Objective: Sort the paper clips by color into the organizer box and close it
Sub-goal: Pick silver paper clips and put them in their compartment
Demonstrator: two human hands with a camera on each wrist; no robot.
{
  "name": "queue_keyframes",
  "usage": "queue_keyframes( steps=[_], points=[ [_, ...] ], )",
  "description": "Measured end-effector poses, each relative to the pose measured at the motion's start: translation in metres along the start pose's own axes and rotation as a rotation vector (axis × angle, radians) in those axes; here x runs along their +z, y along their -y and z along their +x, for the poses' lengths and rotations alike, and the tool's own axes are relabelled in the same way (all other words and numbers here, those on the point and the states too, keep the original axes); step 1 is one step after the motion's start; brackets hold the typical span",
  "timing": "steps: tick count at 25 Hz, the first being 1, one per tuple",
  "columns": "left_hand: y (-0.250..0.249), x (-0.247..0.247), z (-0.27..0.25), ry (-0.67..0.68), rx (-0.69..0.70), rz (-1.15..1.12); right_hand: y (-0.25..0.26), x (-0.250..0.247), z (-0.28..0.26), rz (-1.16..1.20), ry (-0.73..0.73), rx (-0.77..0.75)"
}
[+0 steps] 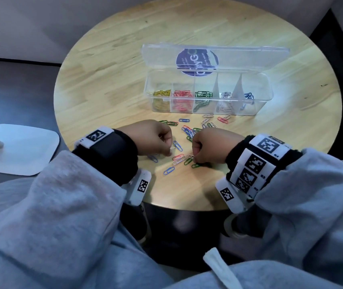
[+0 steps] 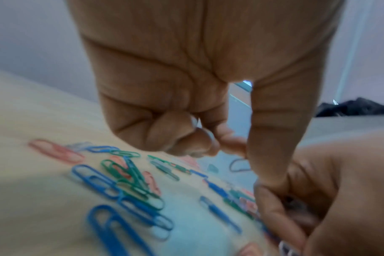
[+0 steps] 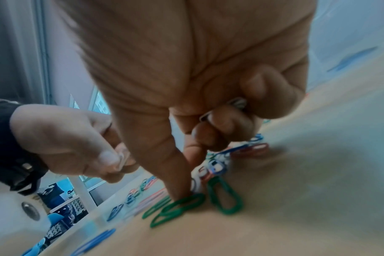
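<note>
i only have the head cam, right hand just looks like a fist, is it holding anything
Observer: Yes. The right wrist view shows the right hand keeping white clips tucked under its curled fingers.
Operator: so what is it reaching for
Observer: Its thumb tip is down on a green clip lying on the table.
Operator: and the left
Observer: The left hand pinches one white clip between thumb and forefinger, off the table.

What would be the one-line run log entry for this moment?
stage: collecting clips | left hand: pinches white clip | right hand: holds white clips, thumb on green clip | organizer box: open, partly sorted
</note>
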State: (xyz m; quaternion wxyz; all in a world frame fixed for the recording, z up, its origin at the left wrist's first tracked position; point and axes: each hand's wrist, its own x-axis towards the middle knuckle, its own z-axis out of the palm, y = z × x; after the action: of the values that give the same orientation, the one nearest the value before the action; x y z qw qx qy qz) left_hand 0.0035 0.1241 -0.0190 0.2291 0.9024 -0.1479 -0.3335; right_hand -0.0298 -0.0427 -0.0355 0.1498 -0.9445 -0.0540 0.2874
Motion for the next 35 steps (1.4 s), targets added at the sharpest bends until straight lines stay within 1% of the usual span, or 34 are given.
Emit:
queue_keyframes(
  steps=[4,7,9,11,13,15,17,19,20,23,24,26,28,30,31,34,35],
  points=[
    [-0.001,-0.004,-0.001,0.008,0.024,-0.586,-0.004,-0.002,-0.001,0.051,-0.004,-0.012],
    [-0.002,-0.004,0.003,-0.018,0.000,-0.849,-0.008,-0.009,-0.003,0.135,-0.004,-0.011],
    [-0.004,-0.007,0.005,-0.039,-0.030,-0.981,-0.013,-0.018,-0.004,0.223,-0.042,0.001],
    [-0.005,-0.008,0.006,-0.043,-0.078,-1.055,-0.018,-0.026,-0.005,0.367,-0.060,0.012],
    [-0.007,-0.009,0.007,-0.044,-0.124,-1.130,-0.023,-0.032,-0.005,0.551,-0.062,0.017],
    [-0.009,-0.010,0.006,-0.056,-0.155,-1.209,-0.026,-0.034,-0.006,0.781,-0.059,0.018],
    [-0.010,-0.012,0.007,-0.057,-0.172,-1.241,-0.027,-0.035,-0.006,1.015,-0.044,0.024],
    [-0.011,-0.010,0.010,-0.055,-0.194,-1.135,-0.028,-0.036,-0.006,1.159,-0.023,0.045],
    [-0.012,-0.007,0.011,-0.064,-0.197,-1.003,-0.029,-0.036,-0.005,1.192,-0.024,0.058],
    [-0.015,0.005,0.013,-0.033,-0.136,-0.396,-0.031,-0.037,-0.003,1.237,-0.045,0.095],
    [-0.016,0.009,0.012,-0.022,-0.116,-0.241,-0.032,-0.036,-0.002,1.252,-0.048,0.110],
    [-0.018,0.016,0.011,-0.018,-0.115,-0.077,-0.031,-0.035,-0.001,1.245,-0.048,0.146],
    [-0.019,0.021,0.010,-0.026,-0.131,-0.005,-0.030,-0.034,0.000,1.212,-0.045,0.182],
    [-0.020,0.024,0.010,-0.034,-0.124,0.077,-0.030,-0.033,0.001,1.141,-0.057,0.209],
    [-0.021,0.025,0.010,-0.031,-0.118,0.107,-0.031,-0.032,0.002,1.055,-0.075,0.206],
    [-0.022,0.026,0.011,-0.008,-0.114,0.174,-0.035,-0.028,0.005,0.639,-0.094,0.148],
    [-0.023,0.026,0.012,-0.008,-0.117,0.200,-0.035,-0.027,0.005,0.552,-0.078,0.133]
  ],
)
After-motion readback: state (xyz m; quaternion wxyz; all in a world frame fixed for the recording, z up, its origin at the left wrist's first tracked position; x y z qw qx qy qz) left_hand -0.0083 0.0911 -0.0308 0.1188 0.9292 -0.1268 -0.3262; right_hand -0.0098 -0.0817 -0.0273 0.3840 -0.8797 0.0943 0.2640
